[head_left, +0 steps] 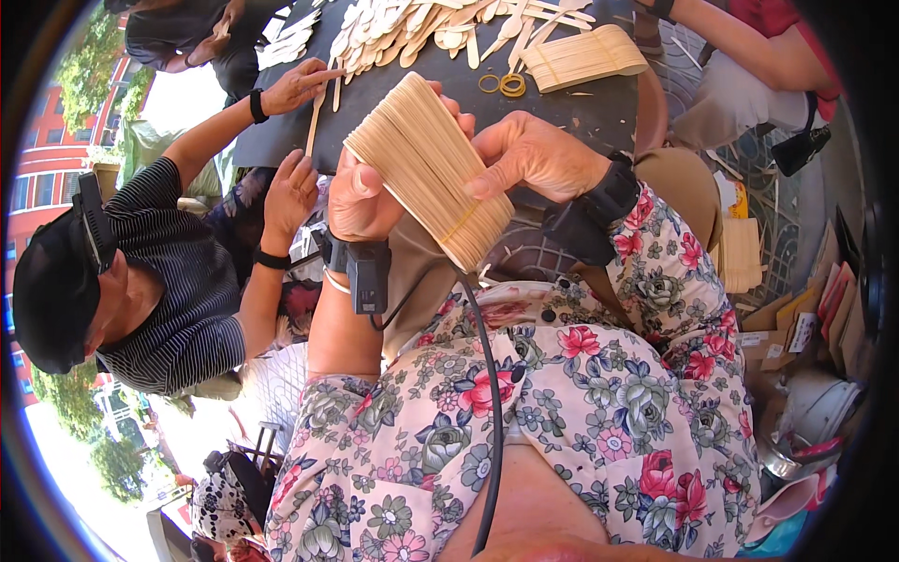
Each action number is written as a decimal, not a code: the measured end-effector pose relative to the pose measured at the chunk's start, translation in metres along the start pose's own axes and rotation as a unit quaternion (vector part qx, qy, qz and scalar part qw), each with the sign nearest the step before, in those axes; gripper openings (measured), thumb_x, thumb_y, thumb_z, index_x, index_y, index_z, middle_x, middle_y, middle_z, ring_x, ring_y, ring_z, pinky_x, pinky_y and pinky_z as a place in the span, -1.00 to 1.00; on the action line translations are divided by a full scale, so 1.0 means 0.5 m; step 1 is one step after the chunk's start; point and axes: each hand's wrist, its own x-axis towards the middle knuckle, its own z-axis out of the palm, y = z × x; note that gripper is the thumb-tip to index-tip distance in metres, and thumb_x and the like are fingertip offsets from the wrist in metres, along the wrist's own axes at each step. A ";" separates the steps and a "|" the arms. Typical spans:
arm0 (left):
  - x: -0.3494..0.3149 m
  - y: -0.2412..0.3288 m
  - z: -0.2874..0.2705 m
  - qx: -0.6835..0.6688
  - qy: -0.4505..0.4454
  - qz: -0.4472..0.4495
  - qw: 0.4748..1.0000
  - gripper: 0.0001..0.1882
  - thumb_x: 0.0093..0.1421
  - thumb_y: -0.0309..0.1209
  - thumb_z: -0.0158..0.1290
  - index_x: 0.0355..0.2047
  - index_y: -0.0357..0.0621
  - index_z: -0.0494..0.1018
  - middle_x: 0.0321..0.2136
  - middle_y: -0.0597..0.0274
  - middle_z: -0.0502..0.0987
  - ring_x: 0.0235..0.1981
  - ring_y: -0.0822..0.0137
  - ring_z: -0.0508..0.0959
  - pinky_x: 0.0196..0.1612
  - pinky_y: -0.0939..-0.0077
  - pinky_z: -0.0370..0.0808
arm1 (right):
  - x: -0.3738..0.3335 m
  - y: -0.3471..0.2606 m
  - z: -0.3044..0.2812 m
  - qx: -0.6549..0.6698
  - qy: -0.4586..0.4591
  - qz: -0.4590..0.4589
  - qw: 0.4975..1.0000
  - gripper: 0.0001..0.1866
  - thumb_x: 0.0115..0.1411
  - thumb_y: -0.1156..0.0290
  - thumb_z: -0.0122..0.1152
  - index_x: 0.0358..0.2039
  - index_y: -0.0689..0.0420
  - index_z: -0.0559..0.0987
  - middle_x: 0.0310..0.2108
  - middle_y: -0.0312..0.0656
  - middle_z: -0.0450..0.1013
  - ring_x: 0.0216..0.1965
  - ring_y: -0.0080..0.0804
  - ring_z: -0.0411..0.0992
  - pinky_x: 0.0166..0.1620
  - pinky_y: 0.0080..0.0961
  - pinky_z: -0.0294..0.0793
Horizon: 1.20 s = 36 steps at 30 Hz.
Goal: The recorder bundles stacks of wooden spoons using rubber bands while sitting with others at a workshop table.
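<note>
A thick bundle of flat wooden sticks [421,155] is held up in front of me, tilted, its sticks stacked side by side. A thin yellow rubber band [461,223] goes round its lower end. My left hand [365,201] grips the bundle from the left and behind, with its thumb on the near side and some fingertips showing past the far right edge. At the right side my right hand [538,159] is closed on the bundle, its thumb pressing the face just above the band. What its other fingers do behind is partly hidden.
The dark table [375,112] bears a heap of loose wooden spoons [403,33], a banded bundle [585,58] and loose rubber bands [511,85]. A co-worker's hands [295,183] reach over its left edge; other people sit beyond. More sticks [740,253] lie low at right. A black cable [492,393] hangs before me.
</note>
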 end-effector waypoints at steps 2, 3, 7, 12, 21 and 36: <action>0.000 0.001 0.006 0.003 0.005 0.001 1.000 0.10 -0.23 -0.09 0.40 0.20 -0.46 0.11 0.06 -0.18 0.37 0.09 -0.12 0.43 0.20 0.11 0.33 | -0.001 -0.001 0.002 -0.006 0.006 -0.016 1.000 -0.68 -0.05 0.45 0.43 -0.25 0.30 0.64 -0.38 -0.22 0.57 -0.36 -0.56 0.48 -0.16 -0.63 0.43; -0.001 0.004 0.014 0.021 0.019 0.000 1.000 0.09 -0.24 -0.08 0.40 0.19 -0.46 0.14 0.05 -0.17 0.38 0.09 -0.10 0.43 0.20 0.12 0.33 | -0.001 0.000 0.003 -0.014 0.009 -0.031 0.999 -0.72 -0.03 0.42 0.44 -0.29 0.26 0.65 -0.43 -0.25 0.56 -0.42 -0.56 0.48 -0.27 -0.62 0.48; -0.002 0.010 0.024 0.061 0.039 0.010 0.997 0.02 -0.24 -0.15 0.42 0.16 -0.42 0.20 0.04 -0.11 0.41 0.08 -0.03 0.45 0.18 0.15 0.35 | 0.001 0.001 -0.001 -0.054 0.015 -0.059 0.997 -0.64 -0.01 0.37 0.43 -0.21 0.29 0.62 -0.37 -0.24 0.56 -0.36 -0.55 0.48 -0.21 -0.63 0.45; -0.008 0.010 0.035 0.157 0.065 0.050 0.984 -0.08 -0.21 -0.35 0.41 0.16 -0.37 0.23 0.04 -0.03 0.43 0.06 0.10 0.47 0.15 0.23 0.38 | -0.010 -0.008 0.012 -0.184 0.123 -0.185 0.957 -0.28 -0.09 0.27 0.51 0.08 0.24 0.43 -0.10 -0.14 0.49 -0.05 -0.41 0.43 0.03 -0.49 0.37; -0.008 -0.008 0.082 0.278 0.101 0.119 0.948 -0.10 -0.22 -0.57 0.40 0.16 -0.33 0.21 0.04 0.02 0.42 0.05 0.22 0.46 0.13 0.33 0.40 | 0.014 0.040 0.035 -0.367 0.198 -0.301 0.858 -0.12 -0.27 0.21 0.57 0.07 0.23 0.36 -0.06 0.02 0.44 -0.02 -0.11 0.44 0.03 -0.36 0.41; -0.015 -0.001 0.047 0.321 0.054 0.094 0.941 -0.10 -0.20 -0.53 0.41 0.16 -0.31 0.21 0.07 -0.06 0.41 0.13 0.21 0.40 0.21 0.27 0.31 | 0.013 0.034 0.013 -0.408 0.187 -0.301 0.842 -0.26 -0.29 0.27 0.51 -0.05 0.23 0.42 -0.20 0.02 0.47 -0.16 -0.07 0.48 -0.08 -0.35 0.46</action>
